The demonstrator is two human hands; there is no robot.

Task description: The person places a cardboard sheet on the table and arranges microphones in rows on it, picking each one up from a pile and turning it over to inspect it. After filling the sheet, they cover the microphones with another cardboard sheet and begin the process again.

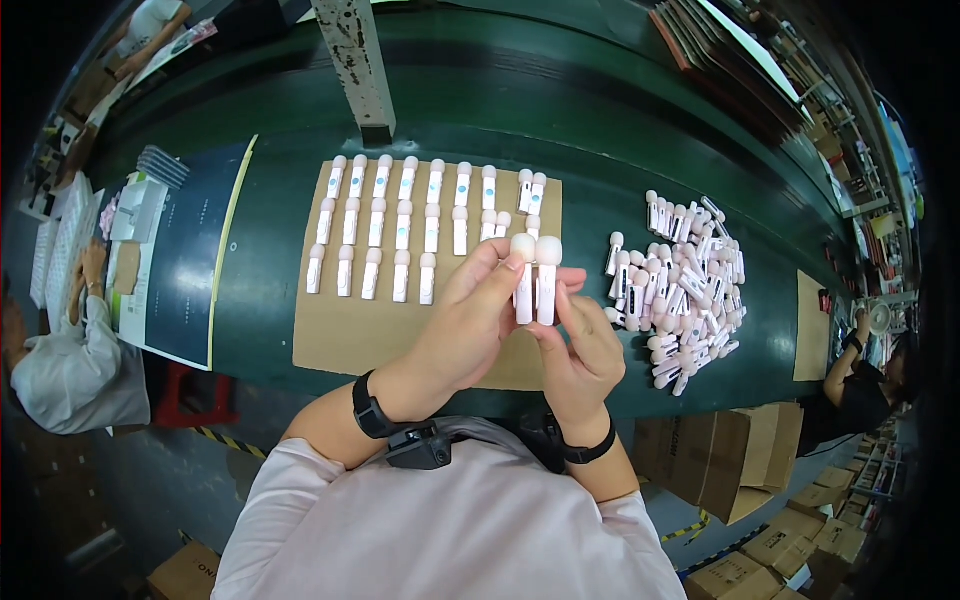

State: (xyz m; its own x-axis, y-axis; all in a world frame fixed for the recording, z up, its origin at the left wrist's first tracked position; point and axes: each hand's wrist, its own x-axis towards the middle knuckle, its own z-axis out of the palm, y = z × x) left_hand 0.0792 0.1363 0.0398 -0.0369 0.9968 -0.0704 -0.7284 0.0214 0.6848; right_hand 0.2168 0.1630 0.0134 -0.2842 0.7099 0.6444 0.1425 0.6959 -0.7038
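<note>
Above the cardboard sheet (380, 325), my left hand (468, 318) grips a small white wand massager (523, 290) with a round pale-pink head. Held upright right beside it is a second wand massager (547, 290), pinched in the fingers of my right hand (583, 345). Both hands are closed, and the two heads sit side by side at the same height. Rows of similar massagers (403, 225) lie on the sheet, many with a small blue mark. A few more lie near the sheet's right side, partly hidden by my hands.
To the right, a loose heap of massagers (680, 290) covers the green table (575, 170). A worn metal post (357, 70) stands behind the sheet. A dark blue mat (190, 260) lies on the left, near a person in white (80, 370). An open cardboard box (720, 455) sits lower right.
</note>
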